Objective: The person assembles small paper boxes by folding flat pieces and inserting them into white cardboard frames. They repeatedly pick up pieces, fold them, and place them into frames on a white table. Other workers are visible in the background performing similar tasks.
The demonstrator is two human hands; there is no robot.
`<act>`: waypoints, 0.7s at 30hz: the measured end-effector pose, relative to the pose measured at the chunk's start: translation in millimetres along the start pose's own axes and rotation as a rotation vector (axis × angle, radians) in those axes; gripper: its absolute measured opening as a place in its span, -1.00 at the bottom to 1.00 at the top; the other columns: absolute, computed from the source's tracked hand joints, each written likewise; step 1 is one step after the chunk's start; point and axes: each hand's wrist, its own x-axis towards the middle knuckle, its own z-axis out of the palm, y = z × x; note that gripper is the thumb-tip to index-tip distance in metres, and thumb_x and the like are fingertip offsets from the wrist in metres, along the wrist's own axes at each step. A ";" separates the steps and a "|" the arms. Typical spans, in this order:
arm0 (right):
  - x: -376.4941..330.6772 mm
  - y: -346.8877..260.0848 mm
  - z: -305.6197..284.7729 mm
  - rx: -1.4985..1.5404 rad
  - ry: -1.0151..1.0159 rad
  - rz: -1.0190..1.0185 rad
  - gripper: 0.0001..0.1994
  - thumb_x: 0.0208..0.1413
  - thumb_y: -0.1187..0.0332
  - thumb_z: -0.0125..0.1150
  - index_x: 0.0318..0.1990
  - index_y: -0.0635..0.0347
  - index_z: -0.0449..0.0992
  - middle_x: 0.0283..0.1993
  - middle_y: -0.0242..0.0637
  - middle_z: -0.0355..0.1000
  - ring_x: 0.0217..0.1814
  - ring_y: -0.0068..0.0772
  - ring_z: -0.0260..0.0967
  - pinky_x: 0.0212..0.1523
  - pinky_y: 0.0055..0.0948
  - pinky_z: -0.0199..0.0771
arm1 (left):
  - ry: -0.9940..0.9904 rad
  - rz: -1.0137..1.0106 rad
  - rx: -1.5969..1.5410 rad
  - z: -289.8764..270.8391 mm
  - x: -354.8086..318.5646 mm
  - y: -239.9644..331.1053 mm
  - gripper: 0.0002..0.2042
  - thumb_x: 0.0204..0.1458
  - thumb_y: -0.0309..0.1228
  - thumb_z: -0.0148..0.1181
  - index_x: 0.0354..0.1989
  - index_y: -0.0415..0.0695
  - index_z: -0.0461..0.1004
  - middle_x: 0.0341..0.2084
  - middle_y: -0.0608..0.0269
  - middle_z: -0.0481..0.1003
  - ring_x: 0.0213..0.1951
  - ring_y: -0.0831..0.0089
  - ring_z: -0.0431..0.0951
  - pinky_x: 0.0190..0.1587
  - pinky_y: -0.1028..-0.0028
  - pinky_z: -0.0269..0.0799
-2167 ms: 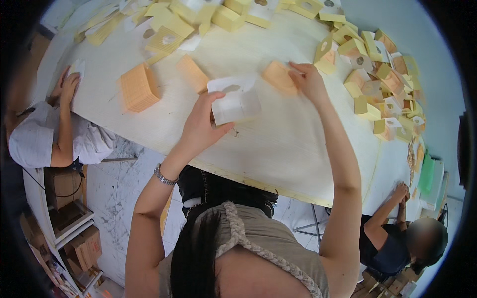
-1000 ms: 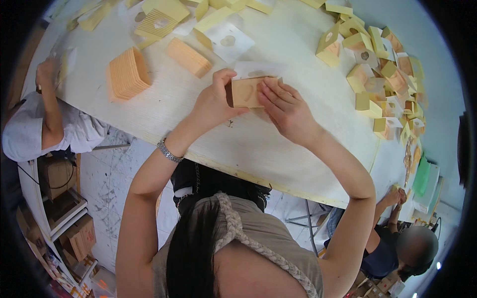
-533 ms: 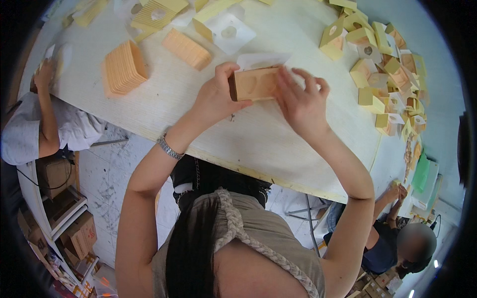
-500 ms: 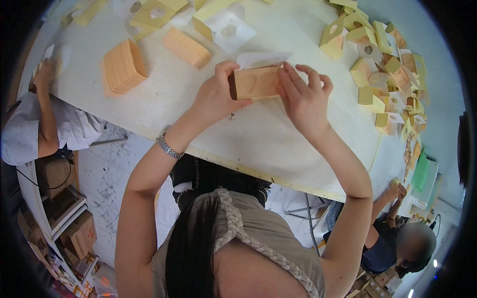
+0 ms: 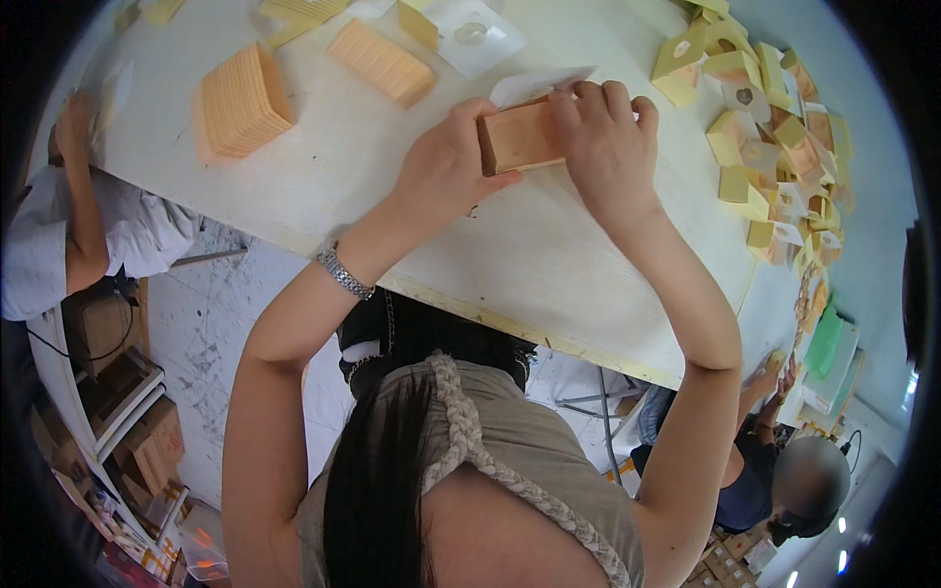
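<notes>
Left hand (image 5: pixel 446 171) and right hand (image 5: pixel 608 147) are both closed around one small orange box (image 5: pixel 520 137), held just above the white table (image 5: pixel 510 265), thumb on its near side and right fingers curled over its top, with a white sheet (image 5: pixel 539 83) just behind it. Judged from the layout, work is partway: two stacks of flat orange cards (image 5: pixel 240 98) remain unfolded at the left, while a heap of folded yellow and orange boxes (image 5: pixel 774 147) lies along the right edge. The held box's contents cannot be seen; a clear blister tray (image 5: pixel 472 34) holds a small round item.
</notes>
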 end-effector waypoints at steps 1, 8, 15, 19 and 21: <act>0.5 1.6 1.1 0.013 -0.008 0.023 -0.89 -0.17 0.41 0.24 -0.44 0.03 0.45 -0.38 -0.47 0.38 -0.18 -0.41 0.27 -0.09 -0.34 0.24 | -0.008 -0.017 0.005 1.4 -0.1 1.4 -0.20 -0.21 -0.22 0.53 0.09 -0.18 0.08 -0.12 -0.05 0.48 -0.13 0.07 0.57 -0.14 0.28 0.52; -4.2 11.5 14.4 0.413 0.018 0.136 -0.89 -0.10 0.44 0.29 -0.35 0.07 0.58 -0.36 -0.45 0.47 -0.25 -0.34 0.31 -0.26 -0.41 0.31 | 0.036 0.017 -0.059 -1.3 0.6 1.5 -0.27 -0.18 -0.26 0.49 0.08 -0.19 0.13 -0.18 0.01 0.47 -0.17 0.07 0.55 -0.18 0.27 0.48; -25.0 7.0 23.6 0.546 0.015 0.253 -0.89 -0.13 0.41 0.37 -0.37 0.02 0.66 -0.33 -0.51 0.54 -0.30 -0.36 0.32 -0.32 -0.38 0.32 | -0.036 -0.038 -0.044 -2.9 -1.8 1.7 -0.20 -0.22 -0.24 0.54 0.09 -0.13 0.05 -0.15 -0.03 0.48 -0.15 0.08 0.58 -0.14 0.28 0.52; -24.6 0.9 28.5 0.443 0.154 0.203 -0.88 -0.13 0.37 0.38 -0.36 0.00 0.66 -0.34 -0.57 0.52 -0.27 -0.38 0.32 -0.29 -0.41 0.30 | -0.032 -0.044 -0.050 -2.7 -3.4 0.7 -0.19 -0.23 -0.24 0.55 0.09 -0.13 0.04 -0.12 -0.03 0.47 -0.14 0.10 0.58 -0.14 0.28 0.52; -32.5 -3.6 34.4 0.373 0.206 0.200 -0.89 -0.12 0.37 0.36 -0.36 -0.01 0.66 -0.25 -0.55 0.51 -0.21 -0.37 0.31 -0.22 -0.37 0.29 | -0.005 -0.006 -0.043 0.8 -2.3 -2.7 -0.19 -0.23 -0.24 0.54 0.09 -0.14 0.04 -0.12 -0.03 0.46 -0.13 0.10 0.58 -0.14 0.28 0.52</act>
